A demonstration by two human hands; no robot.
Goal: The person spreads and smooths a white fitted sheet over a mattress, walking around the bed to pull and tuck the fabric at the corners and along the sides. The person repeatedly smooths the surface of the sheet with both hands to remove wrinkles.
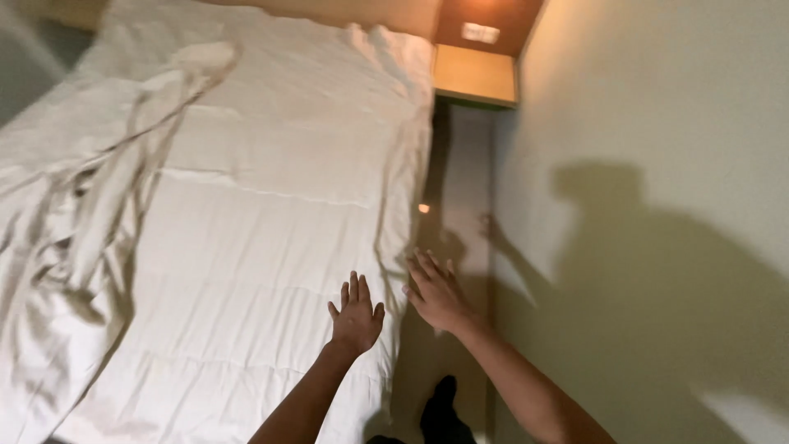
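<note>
beige wall [657, 99], wooden nightstand [475, 74] (lamp-lit)

We hold our left hand [356, 316] flat on the white quilt [263, 214], right hand [437, 293] spread past the bed edge.

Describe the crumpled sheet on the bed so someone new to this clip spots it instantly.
Start at the white bed filling the left of the view. The crumpled sheet lies bunched along its left side, far from both open hands. Unlike the smooth quilted cover beside it, it is twisted into deep, shadowed folds.

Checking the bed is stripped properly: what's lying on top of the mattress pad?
A crumpled white sheet lies on the mattress pad, left side; left hand over its edge. What's beneath stays hidden.
</note>
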